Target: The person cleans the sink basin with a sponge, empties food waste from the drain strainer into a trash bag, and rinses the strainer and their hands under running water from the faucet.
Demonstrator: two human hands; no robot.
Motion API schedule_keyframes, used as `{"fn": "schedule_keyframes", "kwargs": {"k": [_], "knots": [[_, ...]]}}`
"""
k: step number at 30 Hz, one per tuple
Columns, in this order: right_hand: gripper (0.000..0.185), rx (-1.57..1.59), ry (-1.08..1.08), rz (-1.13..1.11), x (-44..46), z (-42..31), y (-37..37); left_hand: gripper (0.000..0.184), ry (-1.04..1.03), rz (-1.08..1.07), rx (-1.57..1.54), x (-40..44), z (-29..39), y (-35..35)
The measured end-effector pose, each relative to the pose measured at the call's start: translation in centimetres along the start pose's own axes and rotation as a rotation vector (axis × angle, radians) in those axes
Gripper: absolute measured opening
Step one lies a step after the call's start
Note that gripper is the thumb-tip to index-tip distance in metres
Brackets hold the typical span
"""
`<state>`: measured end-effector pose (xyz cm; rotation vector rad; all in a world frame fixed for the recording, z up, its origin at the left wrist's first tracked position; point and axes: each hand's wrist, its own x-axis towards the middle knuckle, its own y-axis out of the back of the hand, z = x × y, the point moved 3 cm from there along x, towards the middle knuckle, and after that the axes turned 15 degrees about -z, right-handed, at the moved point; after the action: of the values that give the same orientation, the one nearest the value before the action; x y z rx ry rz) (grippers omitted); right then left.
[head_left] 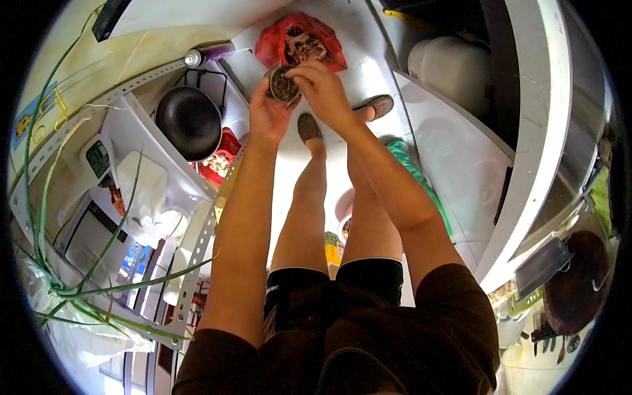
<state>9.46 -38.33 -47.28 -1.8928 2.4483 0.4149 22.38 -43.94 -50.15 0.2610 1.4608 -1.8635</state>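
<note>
My left hand (268, 117) is wrapped round a small round container (282, 87) with a pale rim and dark greenish-brown stuff inside. It tilts so that its open top faces me. My right hand (321, 92) is closed over the container's right side, its fingers pressed together at the rim. What those fingers hold, if anything, is hidden. Just beyond both hands, a red plastic bag (268, 45) sits open on the floor, with brownish scraps (305, 50) in it.
On the left, a metal shelf bears a black frying pan (189, 124), a red basket (227, 146) of pale bulbs and a spray can (209, 54). Long green onion leaves (72, 293) stick out nearby. A white cabinet (454, 151) stands right. A green bag (411, 161) lies beside my leg.
</note>
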Motion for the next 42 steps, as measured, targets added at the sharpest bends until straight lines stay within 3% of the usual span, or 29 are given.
{"fn": "schedule_keyframes", "kwargs": {"k": [3,6,9,12,21,30,33,36,42], "knots": [[0.025,-0.456,0.093,-0.011,0.2,-0.5,-1.6,0.038,-0.008,0.016,0.028,0.5,-0.4,0.3],[0.028,-0.534,0.135,-0.207,-0.1,0.5,-2.4,0.033,-0.021,0.021,0.049,0.8,-0.2,1.1],[0.028,-0.366,0.133,-0.265,-0.5,1.2,-2.2,0.033,-0.001,0.032,0.027,0.6,0.1,1.3],[0.025,-0.307,-0.082,0.007,-1.3,1.0,-1.4,0.036,0.001,0.003,0.013,0.7,0.1,0.8],[0.017,-0.285,-0.467,-0.081,-0.9,1.3,-1.7,0.040,0.006,-0.050,0.051,1.4,-0.6,0.7],[0.015,-0.333,-0.398,-0.115,-0.3,3.1,-2.8,0.039,-0.017,-0.018,0.064,1.9,-1.0,0.8],[0.016,-0.146,-0.367,-0.085,-0.5,3.2,-2.7,0.040,-0.035,-0.023,-0.017,1.8,-1.0,0.9],[0.023,-0.232,-0.168,0.027,-0.6,2.6,-2.7,0.040,-0.041,-0.032,-0.026,1.8,-0.8,1.1],[0.030,-0.389,-0.116,-0.140,-1.3,1.8,-2.9,0.040,0.007,-0.002,0.026,2.1,-0.9,2.3]]}}
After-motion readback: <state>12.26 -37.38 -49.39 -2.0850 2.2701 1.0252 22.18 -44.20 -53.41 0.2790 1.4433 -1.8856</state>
